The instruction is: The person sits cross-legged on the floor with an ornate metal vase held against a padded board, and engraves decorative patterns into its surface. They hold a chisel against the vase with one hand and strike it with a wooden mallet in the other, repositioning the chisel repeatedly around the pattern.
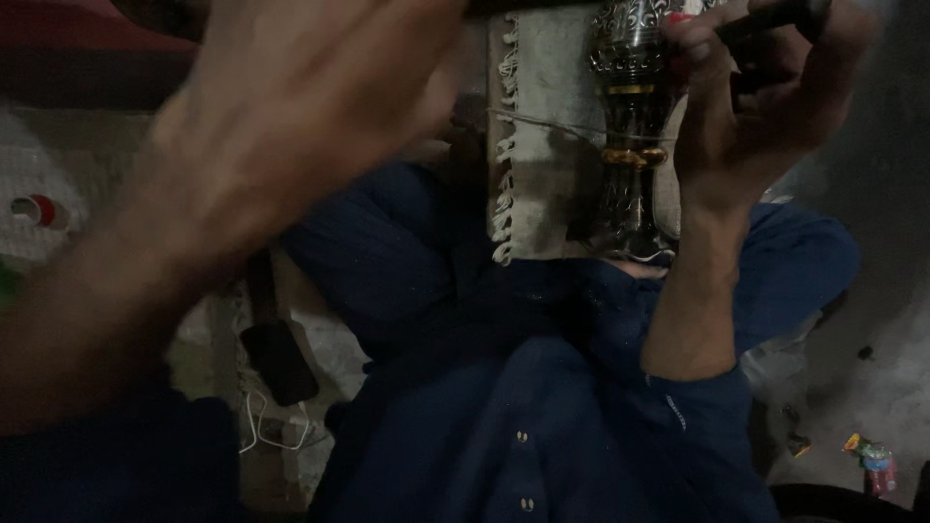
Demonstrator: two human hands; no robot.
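An ornate silver vessel [632, 116] with gold bands stands upright on a pale fringed mat [542, 184] in front of my lap. Right beside the vessel's upper part, my right hand [756, 107] is closed around a dark rod-like handle [775, 17]. A thin thread [552, 124] runs across the mat toward the vessel. My left hand [291, 116] is raised close to the camera at the upper left. It is blurred, its fingers look apart, and nothing shows in it. My dark blue clothes [542, 387] fill the lower middle.
A dark flat rectangular object [279, 358] with a white cable [260, 426] lies on the floor at the lower left. A small red and white round thing [39, 210] sits at the far left. A colourful wrapper [874, 463] lies at the lower right. The scene is dim.
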